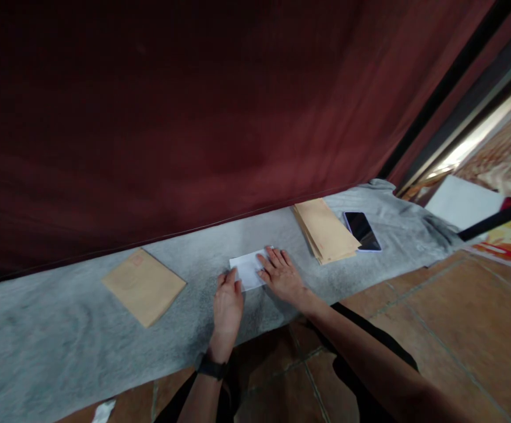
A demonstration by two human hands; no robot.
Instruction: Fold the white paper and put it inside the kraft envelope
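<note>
A folded white sheet of paper (249, 267) lies on the grey cloth (61, 329) in front of me. My left hand (227, 305) rests flat on the cloth with its fingertips at the paper's near left edge. My right hand (282, 275) lies palm down on the paper's right end, fingers spread. Neither hand has the paper lifted. A single brown envelope (144, 285) lies to the left. A stack of brown envelopes (326, 230) lies to the right.
A dark phone (361, 231) lies face up beside the envelope stack. A dark red curtain (171, 117) hangs along the cloth's far edge. Orange floor tiles (458, 329) run along the near side. A white sheet (462, 202) sits at the far right.
</note>
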